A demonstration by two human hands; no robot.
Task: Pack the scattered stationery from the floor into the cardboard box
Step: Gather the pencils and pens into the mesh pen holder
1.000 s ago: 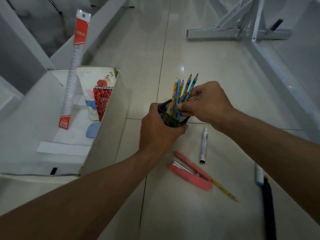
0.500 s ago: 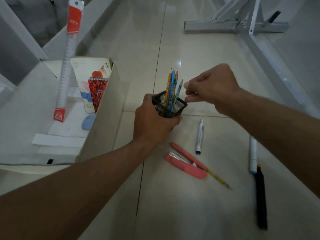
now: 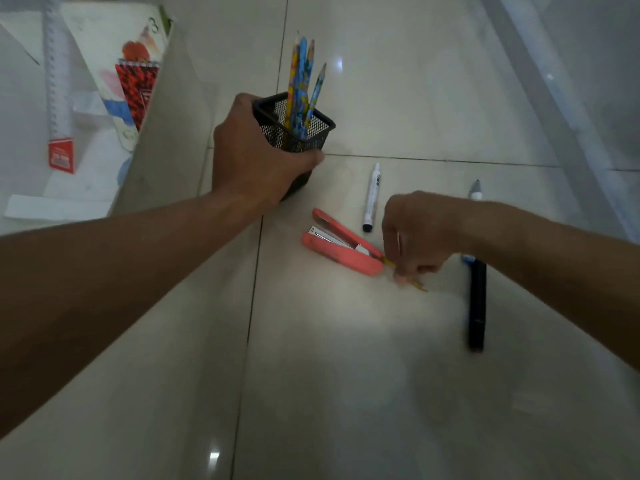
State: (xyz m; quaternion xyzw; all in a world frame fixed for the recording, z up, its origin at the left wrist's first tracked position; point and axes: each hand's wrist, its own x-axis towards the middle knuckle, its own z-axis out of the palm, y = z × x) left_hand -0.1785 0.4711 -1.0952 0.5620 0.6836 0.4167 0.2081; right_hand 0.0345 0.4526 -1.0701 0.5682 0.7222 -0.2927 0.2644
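Note:
My left hand [image 3: 256, 157] grips a black mesh pencil cup [image 3: 294, 128] holding several colourful pencils [image 3: 302, 81], just above the floor. My right hand [image 3: 415, 233] is down on the floor, its fingers pinching a yellow pencil [image 3: 415, 284] that lies beside the pink stapler [image 3: 341, 245]. A white marker [image 3: 372, 197] lies behind the stapler. A black marker [image 3: 477, 303] and a white pen [image 3: 475, 192] lie to the right, partly hidden by my right arm. The cardboard box [image 3: 156, 140] stands at the left with a ruler [image 3: 59, 95] and notebooks [image 3: 136, 88] inside.
The floor is glossy pale tile [image 3: 346, 375]. A white metal frame bar [image 3: 554, 98] crosses the upper right. The box wall stands close to my left hand.
My right hand left the pencil cup and dropped to the floor, where it now pinches the yellow pencil by the stapler. My left hand keeps holding the cup. The view tilted downward.

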